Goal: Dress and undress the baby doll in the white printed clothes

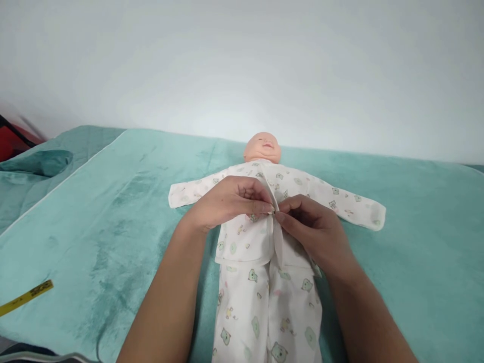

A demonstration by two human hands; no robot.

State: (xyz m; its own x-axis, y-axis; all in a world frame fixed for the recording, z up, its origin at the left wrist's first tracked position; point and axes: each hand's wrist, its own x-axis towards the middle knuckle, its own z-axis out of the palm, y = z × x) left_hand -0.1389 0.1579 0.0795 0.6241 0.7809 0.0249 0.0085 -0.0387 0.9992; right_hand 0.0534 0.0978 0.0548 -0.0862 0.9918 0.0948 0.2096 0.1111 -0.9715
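A baby doll lies on its back, dressed in a white baby jacket printed with small animals and matching trousers. Its sleeves stretch out to both sides. At the middle of the chest, my left hand pinches one front edge of the jacket between thumb and fingertips. Close against it, my right hand pinches the other front edge. A small fastener seems to show between the fingertips, too small to make out. Below the hands, the two front edges hang slightly apart.
The doll rests on a teal plush cover. A yellow strip with dark print lies at the left. Behind the bed rises a pale wall. Something red shows at the far left, and a pale cord runs along the lower left.
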